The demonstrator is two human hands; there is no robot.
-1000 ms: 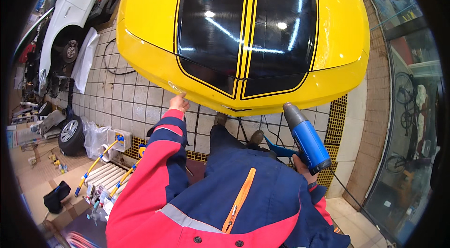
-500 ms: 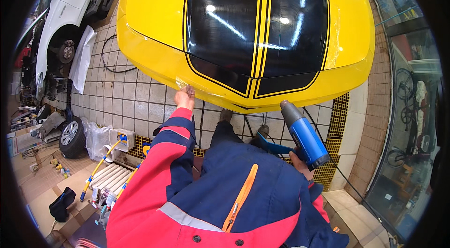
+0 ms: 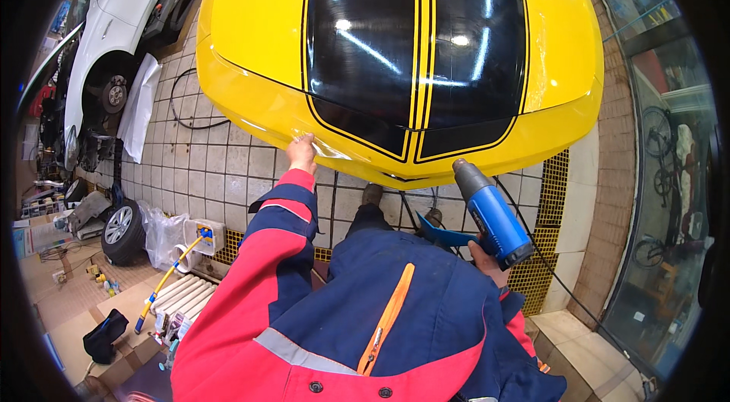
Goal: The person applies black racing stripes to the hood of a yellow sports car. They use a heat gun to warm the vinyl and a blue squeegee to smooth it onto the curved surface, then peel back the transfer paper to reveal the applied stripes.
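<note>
A yellow car's front end (image 3: pixel 262 109), with black stripes (image 3: pixel 363 37) over its hood, faces me. My left hand (image 3: pixel 302 153) is at the bumper's lower edge, left of the middle. Its fingers are closed on the edge of a clear, shiny film (image 3: pixel 328 150) that lies along the bumper. To the right, my right hand (image 3: pixel 488 262) grips a blue heat gun (image 3: pixel 494 213), its dark nozzle pointing up toward the bumper's edge. A flat blue piece (image 3: pixel 445 234) shows beside that hand; I cannot tell whether it belongs to the gun.
A black cord (image 3: pixel 559 280) trails along the right side. At left stand a white car (image 3: pixel 114 18) without its front wheel, a loose wheel (image 3: pixel 122 231), a plastic bag (image 3: pixel 161 238) and a ribbed radiator (image 3: pixel 186 292). Glass panels (image 3: pixel 673 197) line the right.
My left hand has shifted slightly along the bumper, and the film that stood up at its fingers now shows to their right. The heat gun has barely moved. The whole view has shifted a little.
</note>
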